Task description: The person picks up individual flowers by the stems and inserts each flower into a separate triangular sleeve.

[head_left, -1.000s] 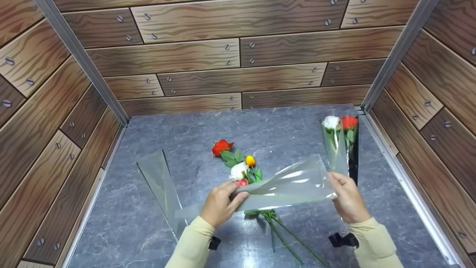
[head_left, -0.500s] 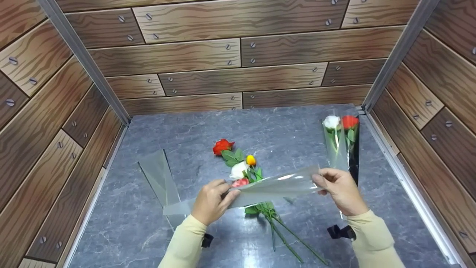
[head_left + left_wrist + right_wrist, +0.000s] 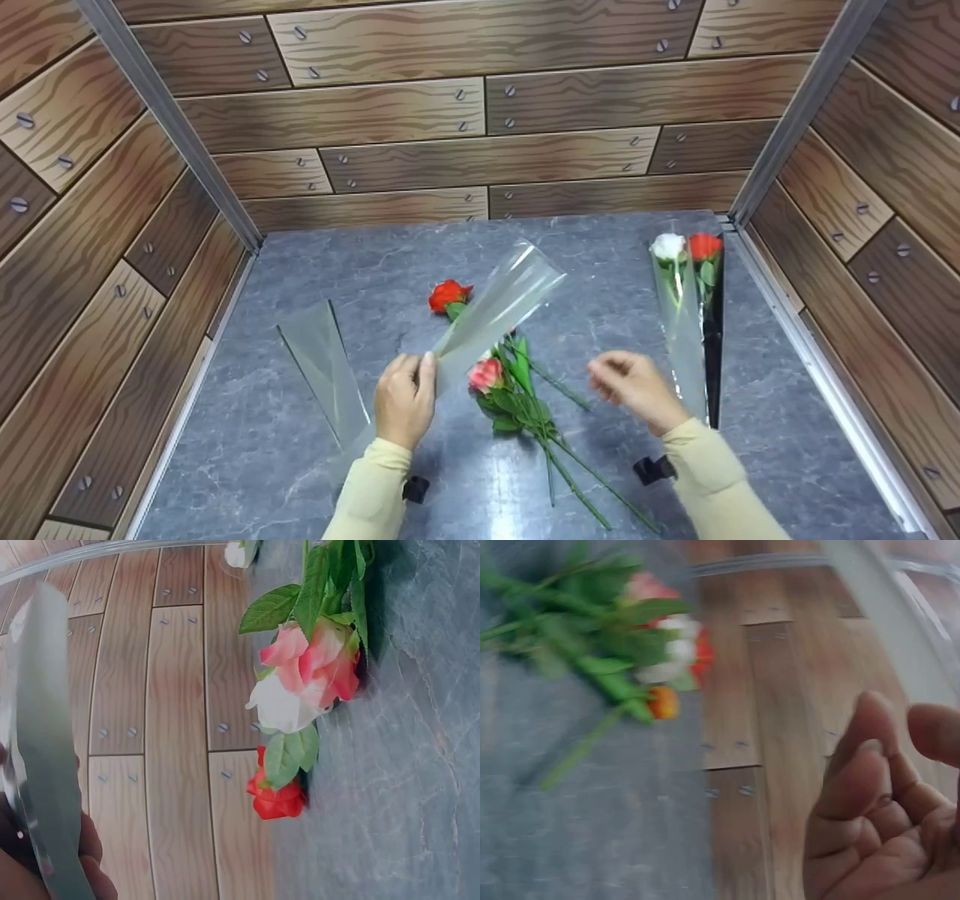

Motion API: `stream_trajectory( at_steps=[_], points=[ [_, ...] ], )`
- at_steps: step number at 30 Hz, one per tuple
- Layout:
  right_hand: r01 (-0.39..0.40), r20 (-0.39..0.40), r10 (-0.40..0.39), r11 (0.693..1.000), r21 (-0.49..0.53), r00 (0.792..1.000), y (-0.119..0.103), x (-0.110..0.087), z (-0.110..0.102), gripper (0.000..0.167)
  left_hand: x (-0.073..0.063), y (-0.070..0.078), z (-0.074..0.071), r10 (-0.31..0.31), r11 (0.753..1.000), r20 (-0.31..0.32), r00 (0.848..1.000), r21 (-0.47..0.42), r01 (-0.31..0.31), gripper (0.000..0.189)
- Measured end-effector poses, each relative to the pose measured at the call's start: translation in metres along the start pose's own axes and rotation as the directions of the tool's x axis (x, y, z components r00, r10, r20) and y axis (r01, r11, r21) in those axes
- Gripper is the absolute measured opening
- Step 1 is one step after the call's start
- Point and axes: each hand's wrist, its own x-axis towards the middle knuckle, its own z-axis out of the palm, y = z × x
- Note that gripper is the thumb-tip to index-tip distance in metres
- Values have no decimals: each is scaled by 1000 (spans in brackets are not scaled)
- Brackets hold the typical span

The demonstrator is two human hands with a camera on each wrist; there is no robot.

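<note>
My left hand (image 3: 405,399) grips a clear plastic flower sleeve (image 3: 501,304) by its narrow lower part, its wide end tilted up over the flowers. In the left wrist view the sleeve (image 3: 46,735) stands between thumb and fingers. My right hand (image 3: 631,386) is apart from it at the right, fingers loosely bent around nothing; its right wrist view shows bare fingertips (image 3: 862,772). Below the sleeve lie a pink rose (image 3: 486,373), a red rose (image 3: 448,295), and a white rose (image 3: 283,703) mostly hidden in the head view. A yellow-orange tulip (image 3: 663,702) lies beside them.
Another clear sleeve (image 3: 319,352) lies flat at the left. At the right, a white rose (image 3: 668,247) and a red rose (image 3: 705,246) stay wrapped in sleeves. Green stems (image 3: 570,480) reach toward the front of the grey tabletop (image 3: 337,262). Wood-patterned walls (image 3: 480,105) enclose it.
My right hand has let go of the sleeve's wide end and moved slightly left and down. The left hand has turned the sleeve from lying across to pointing up and away.
</note>
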Motion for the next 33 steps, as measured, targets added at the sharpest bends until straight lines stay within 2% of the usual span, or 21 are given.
stream_trajectory(
  at_steps=[2,5,9,11,15,17,21,26,33],
  points=[
    [-4,50,10,993,-115,999,12,1,13,24,-1,-1,0,-17,1000,-5,1000,20,17,37],
    [31,128,4,963,-268,992,29,1,35,20,-3,-2,-1,-41,998,-4,999,37,41,39],
    [136,215,-45,890,-435,976,43,-1,64,14,-6,-5,-1,-66,996,2,998,61,66,38],
    [176,234,-64,849,-499,970,47,-1,76,12,-8,-6,-1,-72,995,6,997,73,72,37],
    [185,218,-62,771,-609,974,52,-2,92,11,-13,-9,1,-76,994,10,997,78,75,35],
    [167,197,-47,740,-651,979,54,-3,97,13,-15,-10,2,-75,994,9,997,74,74,36],
    [157,133,-88,691,-706,987,58,-5,101,18,-19,-14,3,-79,995,1,997,66,79,36],
    [111,49,-110,679,-726,993,61,-4,96,20,-20,-16,2,-84,995,5,996,56,84,36],
    [20,30,1,735,-678,1000,63,0,86,20,-24,-18,2,-98,994,13,995,48,97,34]
  ],
)
